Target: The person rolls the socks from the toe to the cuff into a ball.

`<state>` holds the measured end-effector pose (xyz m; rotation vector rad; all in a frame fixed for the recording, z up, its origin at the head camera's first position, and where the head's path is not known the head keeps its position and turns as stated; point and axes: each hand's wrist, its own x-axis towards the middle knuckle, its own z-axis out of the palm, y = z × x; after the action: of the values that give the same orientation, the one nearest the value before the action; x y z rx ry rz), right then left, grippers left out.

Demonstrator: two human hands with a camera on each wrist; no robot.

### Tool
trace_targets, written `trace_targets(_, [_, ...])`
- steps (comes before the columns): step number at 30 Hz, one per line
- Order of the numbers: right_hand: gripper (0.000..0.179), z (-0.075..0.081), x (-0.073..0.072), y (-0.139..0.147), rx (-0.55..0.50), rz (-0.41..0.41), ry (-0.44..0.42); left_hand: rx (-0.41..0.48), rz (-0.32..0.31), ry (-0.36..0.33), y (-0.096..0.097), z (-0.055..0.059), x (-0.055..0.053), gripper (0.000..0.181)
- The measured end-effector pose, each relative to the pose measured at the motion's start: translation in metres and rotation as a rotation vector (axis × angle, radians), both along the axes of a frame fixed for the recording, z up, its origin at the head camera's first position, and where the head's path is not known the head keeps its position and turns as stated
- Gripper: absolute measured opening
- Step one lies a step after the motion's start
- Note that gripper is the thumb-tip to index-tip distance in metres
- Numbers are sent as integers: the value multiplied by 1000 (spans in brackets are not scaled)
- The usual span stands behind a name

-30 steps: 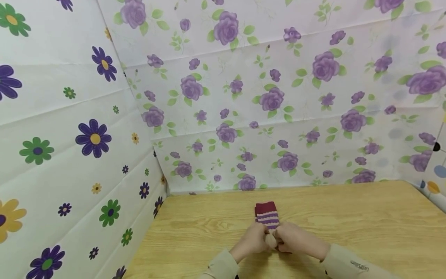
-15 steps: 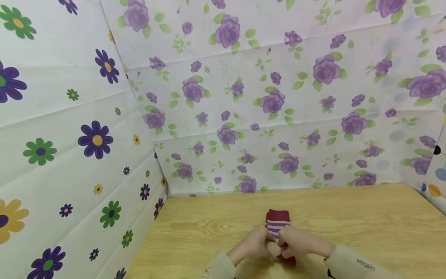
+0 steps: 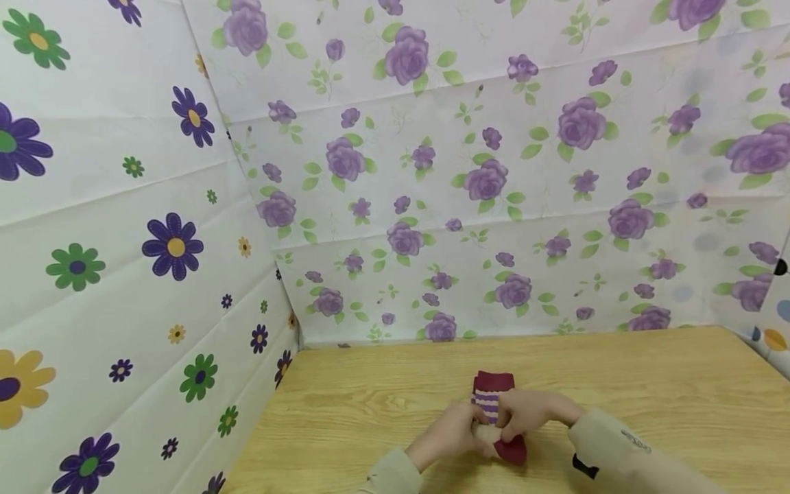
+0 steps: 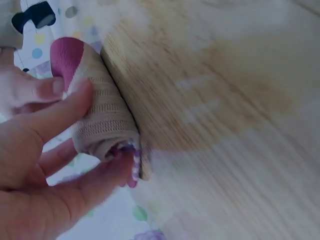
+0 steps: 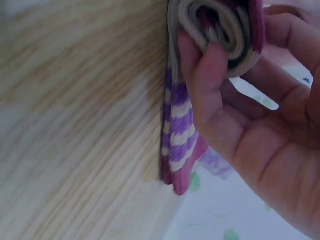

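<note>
A striped sock [image 3: 491, 394] in dark red, purple and cream lies on the wooden table [image 3: 648, 398], rolled up from its near end. Both hands grip the roll [image 3: 489, 433]. My left hand [image 3: 455, 430] curls round its left end; in the left wrist view the fingers [image 4: 60, 112] and thumb wrap the beige ribbed roll [image 4: 102, 120]. My right hand [image 3: 524, 414] pinches the right end; the right wrist view shows the spiral of the roll [image 5: 220, 27] under the thumb [image 5: 207, 85], with the flat striped part [image 5: 177, 132] lying on the table.
Floral-patterned sheets [image 3: 432, 171] wall the table at the back and on the left [image 3: 123, 274]. Bare wood extends to the right of the sock and beyond it up to the back sheet.
The roll has advanced along the sock, so less flat striped length shows. The hands and sock have shifted slightly to the right.
</note>
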<state>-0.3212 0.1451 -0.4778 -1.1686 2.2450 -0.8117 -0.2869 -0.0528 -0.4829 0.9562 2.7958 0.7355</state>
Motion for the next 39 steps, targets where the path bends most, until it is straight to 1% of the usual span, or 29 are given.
trace_targets(3, [42, 2, -3, 1, 27, -41, -84, 2, -6, 41, 3, 3, 0, 32])
trace_targets(6, [37, 4, -3, -1, 63, -90, -141, 10, -12, 52, 4, 3, 0, 31])
trace_targets(11, [20, 8, -2, -4, 125, -182, -165, -8, -10, 41, 0, -1, -3, 33])
trace_targets(14, [18, 10, -1, -5, 150, -216, -170, -25, -11, 42, 0, -1, -5, 31])
trace_targets(16, [18, 10, -1, -4, 154, -229, -145, -20, -15, 25, 0, 0, -5, 27])
trace_targets(18, [18, 8, 1, -2, 136, -236, -91, -16, -17, 6, 0, 0, -7, 22])
trace_targets(21, [15, 2, 6, 0, 82, -258, 15, -7, -14, -34, 1, 0, -9, 16])
trace_targets(24, [10, -3, 13, 1, 6, -292, 87, -22, -15, -47, 0, 0, -13, 13])
trace_targets(27, [7, -5, 20, -1, -53, -309, 187, -37, -21, -47, -1, -2, -15, 12])
trace_targets(30, [9, -6, 27, -3, -79, -295, 345, -25, -23, -59, -3, -3, -17, 12])
trace_targets(31, [9, -6, 30, -4, -79, -286, 409, -19, -27, -62, -3, -3, -17, 13])
trace_targets(33, [10, -5, 35, -6, -69, -271, 489, -5, -31, -74, -4, -3, -18, 14])
trace_targets(35, [15, -5, 39, -6, -37, -253, 568, -5, -30, -91, -4, -2, -19, 16])
trace_targets(39, [32, -4, 47, -6, 56, -224, 628, -14, -8, -149, -4, 2, -20, 19])
